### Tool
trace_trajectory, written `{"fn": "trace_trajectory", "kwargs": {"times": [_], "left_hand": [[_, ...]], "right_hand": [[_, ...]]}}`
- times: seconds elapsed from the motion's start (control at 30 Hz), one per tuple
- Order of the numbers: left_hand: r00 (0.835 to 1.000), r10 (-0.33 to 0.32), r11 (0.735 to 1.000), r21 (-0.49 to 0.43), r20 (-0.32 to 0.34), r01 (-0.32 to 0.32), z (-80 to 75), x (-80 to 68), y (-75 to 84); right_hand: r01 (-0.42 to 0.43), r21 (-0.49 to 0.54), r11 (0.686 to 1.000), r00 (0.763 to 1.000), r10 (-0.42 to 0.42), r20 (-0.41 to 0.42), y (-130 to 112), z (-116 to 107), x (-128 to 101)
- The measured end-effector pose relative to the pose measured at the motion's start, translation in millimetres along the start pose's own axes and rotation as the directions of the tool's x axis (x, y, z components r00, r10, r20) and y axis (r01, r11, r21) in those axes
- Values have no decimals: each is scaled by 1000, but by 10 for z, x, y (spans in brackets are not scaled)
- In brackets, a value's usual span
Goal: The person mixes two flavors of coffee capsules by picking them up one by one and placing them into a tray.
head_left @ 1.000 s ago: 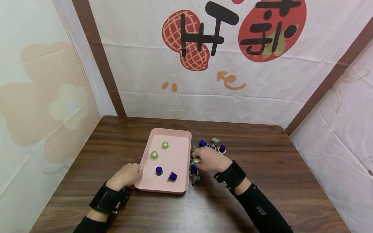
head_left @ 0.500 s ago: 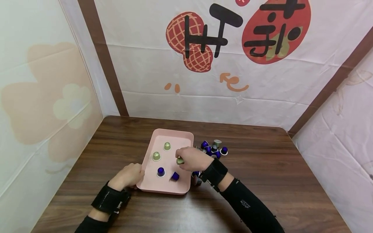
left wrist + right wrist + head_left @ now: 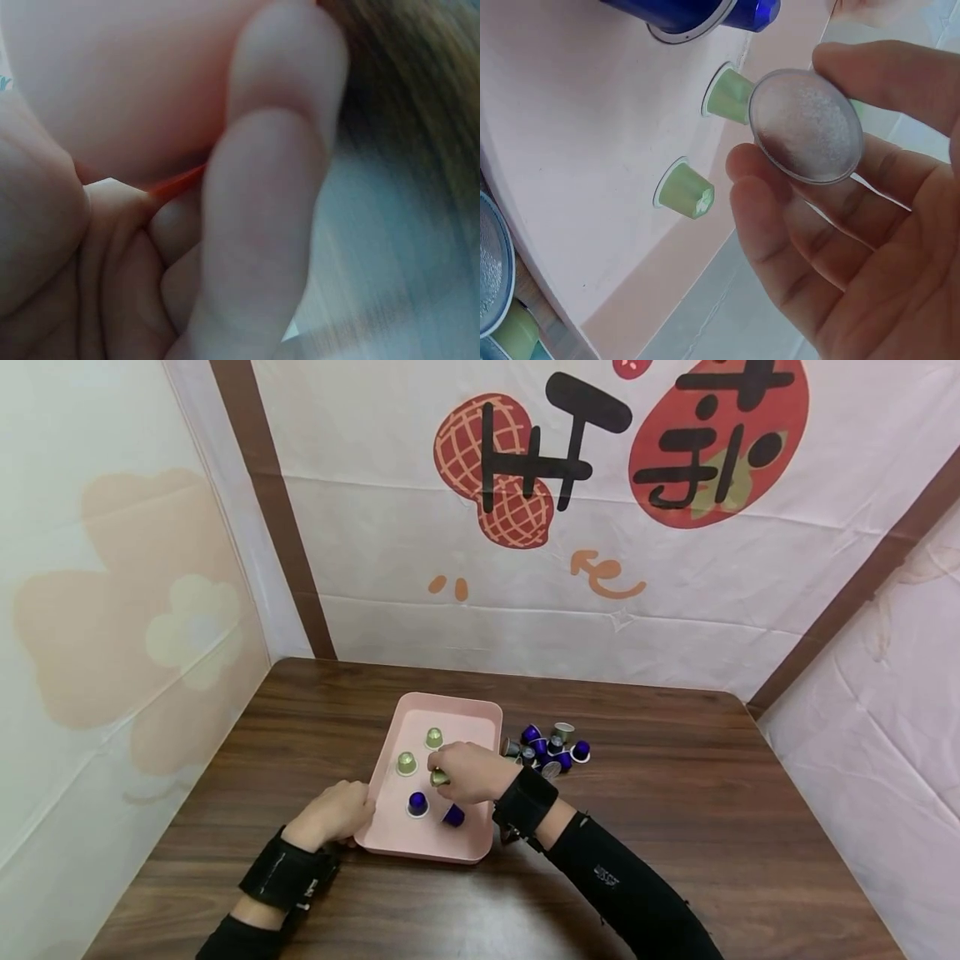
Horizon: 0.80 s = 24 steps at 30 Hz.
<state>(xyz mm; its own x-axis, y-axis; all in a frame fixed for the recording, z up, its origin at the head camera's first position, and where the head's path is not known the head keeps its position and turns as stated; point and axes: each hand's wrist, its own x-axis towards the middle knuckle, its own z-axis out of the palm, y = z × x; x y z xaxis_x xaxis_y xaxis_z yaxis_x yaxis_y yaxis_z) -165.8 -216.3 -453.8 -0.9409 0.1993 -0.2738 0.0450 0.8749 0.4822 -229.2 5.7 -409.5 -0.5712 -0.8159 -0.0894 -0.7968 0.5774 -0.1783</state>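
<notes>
A green coffee capsule (image 3: 439,777) is pinched in my right hand (image 3: 472,772), over the middle of the pink tray (image 3: 468,722). Its pale round lid faces the camera in the right wrist view. Inside the tray, two green capsules, one farther back (image 3: 434,737) and one at the left (image 3: 407,763), rest on their lids. Nearer the front stand a blue capsule (image 3: 417,804) and another blue capsule (image 3: 453,815) that lies tipped over. My left hand (image 3: 333,814) grips the tray's left edge, thumb and fingers around the rim in the left wrist view.
Right of the tray lies a loose pile of blue, green and grey capsules (image 3: 540,747) on the wooden table (image 3: 660,810). My right forearm partly hides the tray's right edge and capsules beside it. A printed cloth (image 3: 360,552) hangs behind the table.
My right hand has carried the green capsule leftward from the pile to above the tray. My left hand has kept its grip on the tray edge, and the head view has shifted slightly.
</notes>
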Motion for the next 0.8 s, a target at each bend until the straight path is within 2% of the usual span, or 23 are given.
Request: {"fn": "trace_trajectory", "kwargs": {"times": [0.17, 0.43, 0.8], "left_hand": [[1000, 3, 1000, 1, -5, -3, 26, 1, 17], [1000, -9, 1000, 24, 1, 9, 36, 20, -7], [1000, -4, 1000, 29, 10, 3, 14, 12, 7]], "right_hand": [[-50, 31, 998, 998, 49, 29, 13, 15, -46], [-47, 44, 998, 999, 46, 6, 89, -16, -192], [-100, 61, 993, 995, 101, -9, 247, -86, -487]]}}
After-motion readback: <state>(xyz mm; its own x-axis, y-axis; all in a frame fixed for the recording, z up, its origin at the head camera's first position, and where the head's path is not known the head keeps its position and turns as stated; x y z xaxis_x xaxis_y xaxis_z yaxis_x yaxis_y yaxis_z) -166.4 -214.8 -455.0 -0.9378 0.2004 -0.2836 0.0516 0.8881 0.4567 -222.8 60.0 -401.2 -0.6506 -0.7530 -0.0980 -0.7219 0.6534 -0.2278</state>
